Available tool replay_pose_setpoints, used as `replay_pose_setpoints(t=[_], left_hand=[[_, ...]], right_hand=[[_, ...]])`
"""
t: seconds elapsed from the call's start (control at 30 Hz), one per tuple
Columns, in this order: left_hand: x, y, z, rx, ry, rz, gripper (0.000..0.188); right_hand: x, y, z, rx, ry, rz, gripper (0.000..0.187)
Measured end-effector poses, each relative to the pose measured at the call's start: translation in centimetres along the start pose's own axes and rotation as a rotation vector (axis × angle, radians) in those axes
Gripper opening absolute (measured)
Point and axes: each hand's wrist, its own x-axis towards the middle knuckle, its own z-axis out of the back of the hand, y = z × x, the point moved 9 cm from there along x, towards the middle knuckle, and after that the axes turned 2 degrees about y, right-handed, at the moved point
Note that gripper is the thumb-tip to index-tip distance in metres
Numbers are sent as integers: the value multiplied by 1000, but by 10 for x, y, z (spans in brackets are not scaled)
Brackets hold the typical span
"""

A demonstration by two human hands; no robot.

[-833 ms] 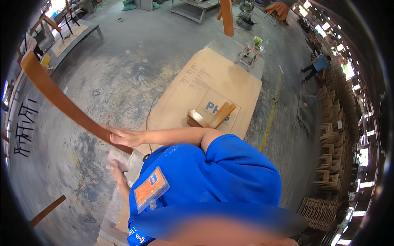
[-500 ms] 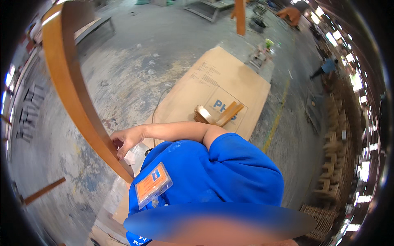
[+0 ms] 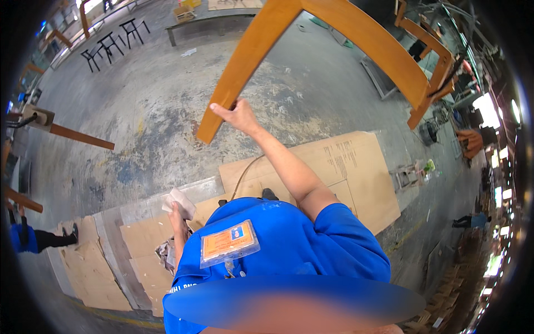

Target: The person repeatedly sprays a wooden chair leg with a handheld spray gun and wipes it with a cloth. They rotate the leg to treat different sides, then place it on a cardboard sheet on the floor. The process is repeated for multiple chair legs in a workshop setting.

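Observation:
My right hand (image 3: 238, 116) is wrapped round the lower part of an orange-brown wooden frame (image 3: 267, 42). A straight leg rises from that hand to a corner at the top of the view, and a broad curved rail runs from there to the right. The frame is up off the floor; its upper corner is cut by the picture's edge. Low at my left side, my left hand (image 3: 179, 220) pinches a pale folded sheet (image 3: 179, 204); whether it is sandpaper or cloth I cannot tell. Below that hand lies a crumpled greyish cloth (image 3: 166, 255).
Flat cardboard (image 3: 361, 183) covers the floor around my feet, with more cardboard sheets (image 3: 92, 267) at the left. A person (image 3: 33, 236) stands at the far left beside hanging wooden parts (image 3: 83, 137). Black stools (image 3: 108, 44) and a low table (image 3: 211, 18) are farther back.
The view has turned left. My right hand and the frame are now raised in front of me, and the frame's corner shows. My left hand with the pale sheet has come into view.

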Motion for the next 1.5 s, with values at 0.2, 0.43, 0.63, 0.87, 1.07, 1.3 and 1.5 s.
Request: replay_pose_setpoints(t=[0.2, 0.43, 0.63, 0.87, 1.07, 1.3, 1.5], left_hand=[[-8, 61, -5, 99, -114, 157, 51], [1, 15, -114, 331, 94, -26, 39], [-2, -26, -194, 343, 167, 82, 38], [-26, -74, -242, 148, 276, -114, 31], [-42, -69, -274, 309, 499, 21, 36], [-59, -86, -291, -97, 758, 14, 63], [-12, -25, -194, 825, 829, -312, 41]], right_hand=[[21, -35, 24, 53, 46, -37, 29], [27, -37, 41, 78, 169, -30, 34], [22, -49, 42, 60, 246, -37, 40], [-45, -115, -5, -82, 533, -176, 79], [-136, -118, -55, 804, 754, -639, 66], [-128, -95, -60, 942, 535, -512, 49], [-152, -74, -23, 1098, 518, -345, 54]])
